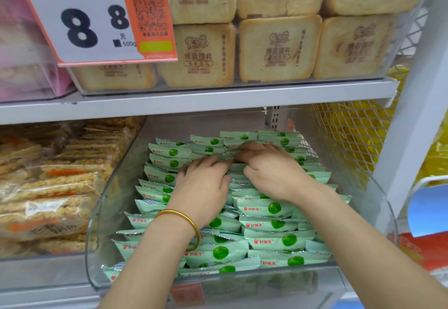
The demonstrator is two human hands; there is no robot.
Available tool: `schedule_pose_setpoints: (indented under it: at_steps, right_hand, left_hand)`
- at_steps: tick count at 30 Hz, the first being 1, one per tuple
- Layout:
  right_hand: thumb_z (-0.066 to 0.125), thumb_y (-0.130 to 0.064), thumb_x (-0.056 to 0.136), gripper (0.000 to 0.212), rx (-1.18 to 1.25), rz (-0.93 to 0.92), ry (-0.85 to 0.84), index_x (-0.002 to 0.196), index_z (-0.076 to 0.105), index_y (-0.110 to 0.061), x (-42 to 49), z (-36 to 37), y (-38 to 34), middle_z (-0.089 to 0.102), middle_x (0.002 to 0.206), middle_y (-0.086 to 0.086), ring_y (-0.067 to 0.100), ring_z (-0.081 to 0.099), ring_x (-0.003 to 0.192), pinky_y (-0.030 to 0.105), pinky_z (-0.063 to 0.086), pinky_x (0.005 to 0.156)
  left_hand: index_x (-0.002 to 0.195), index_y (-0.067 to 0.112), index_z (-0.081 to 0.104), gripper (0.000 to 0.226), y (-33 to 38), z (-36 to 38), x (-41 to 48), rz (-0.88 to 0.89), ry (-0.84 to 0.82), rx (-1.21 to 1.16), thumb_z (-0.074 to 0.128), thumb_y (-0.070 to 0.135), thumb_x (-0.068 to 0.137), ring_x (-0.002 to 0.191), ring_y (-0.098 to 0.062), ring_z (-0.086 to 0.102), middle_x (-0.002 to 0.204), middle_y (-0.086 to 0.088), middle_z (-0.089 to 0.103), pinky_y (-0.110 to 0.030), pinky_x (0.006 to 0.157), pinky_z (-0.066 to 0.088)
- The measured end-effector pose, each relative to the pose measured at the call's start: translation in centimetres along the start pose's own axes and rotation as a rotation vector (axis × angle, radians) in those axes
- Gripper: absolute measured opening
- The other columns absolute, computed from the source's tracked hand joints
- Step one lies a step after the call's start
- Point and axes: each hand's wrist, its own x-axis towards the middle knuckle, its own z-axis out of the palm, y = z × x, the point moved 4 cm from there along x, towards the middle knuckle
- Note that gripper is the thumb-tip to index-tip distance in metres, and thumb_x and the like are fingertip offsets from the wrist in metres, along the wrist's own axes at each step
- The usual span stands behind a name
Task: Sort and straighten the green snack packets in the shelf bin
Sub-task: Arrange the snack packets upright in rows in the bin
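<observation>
Pale green snack packets (269, 223) with a green ball print and red logo fill a clear plastic shelf bin (114, 187), stacked in rough rows from front to back. My left hand (203, 185), with a gold bangle on the wrist, lies palm down on the middle of the pile, fingers spread over packets. My right hand (271, 170) is beside it to the right, fingers curled and pinching packets (230, 157) in the back rows. Both hands hide the packets under them.
The shelf board (194, 100) hangs low over the bin. Tan bread-like packs (278, 49) sit above behind an orange price tag (92, 17). Crispy bar packs (48, 187) fill the left bin. A white mesh wall (351, 134) stands right.
</observation>
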Motion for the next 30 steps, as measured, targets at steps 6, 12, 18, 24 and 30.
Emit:
schedule_pose_setpoints:
  at_steps: [6, 12, 18, 24, 30]
  right_hand:
    - [0.027, -0.033, 0.096, 0.045, 0.003, 0.041, -0.063, 0.136, 0.048, -0.025, 0.2, 0.3, 0.1, 0.036, 0.149, -0.007, 0.019, 0.028, 0.136, 0.038, 0.014, 0.116]
    - [0.026, -0.034, 0.096, 0.047, 0.049, 0.021, -0.054, 0.138, 0.045, -0.026, 0.0, 0.1, 0.2, 0.032, 0.15, -0.011, 0.017, 0.026, 0.137, 0.038, 0.014, 0.116]
    - [0.035, -0.05, 0.094, 0.053, 0.074, -0.026, 0.04, 0.142, 0.039, -0.028, -0.4, -0.8, 0.2, 0.03, 0.151, -0.012, 0.013, 0.021, 0.139, 0.037, 0.018, 0.115]
    - [0.017, -0.073, 0.076, 0.086, 0.055, -0.125, 0.215, 0.138, 0.045, -0.021, -1.6, -1.8, -0.1, 0.038, 0.144, -0.011, 0.012, 0.025, 0.135, 0.037, 0.032, 0.109]
    - [0.036, -0.045, 0.088, 0.056, 0.049, -0.289, 0.411, 0.137, 0.044, -0.02, -4.5, -3.2, -0.4, 0.039, 0.142, -0.008, 0.015, 0.033, 0.13, 0.028, 0.031, 0.104]
  left_hand:
    - [0.141, 0.036, 0.036, 0.042, -0.1, 0.0, 0.1, -0.006, 0.012, -0.012, 0.036, 0.032, 0.099, 0.14, -0.017, 0.023, 0.152, 0.009, 0.028, -0.037, 0.113, 0.018]
    - [0.142, 0.037, 0.035, 0.043, -0.1, 0.0, 0.0, 0.01, 0.02, -0.013, 0.036, 0.032, 0.099, 0.139, -0.017, 0.024, 0.152, 0.009, 0.029, -0.036, 0.113, 0.018]
    - [0.137, 0.034, 0.042, 0.039, -0.1, -0.1, 0.0, 0.015, 0.034, -0.023, 0.036, 0.032, 0.099, 0.137, -0.018, 0.029, 0.148, 0.009, 0.035, -0.036, 0.111, 0.022]
    - [0.135, 0.021, 0.048, 0.04, -0.6, -1.0, -0.1, -0.014, 0.148, -0.19, 0.045, 0.028, 0.096, 0.13, -0.02, 0.038, 0.141, 0.0, 0.047, -0.035, 0.109, 0.031]
    - [0.144, 0.018, 0.033, 0.062, -0.1, -3.3, -1.3, 0.05, 0.333, -0.388, 0.06, 0.03, 0.089, 0.133, -0.008, 0.031, 0.143, 0.003, 0.04, -0.009, 0.099, 0.017]
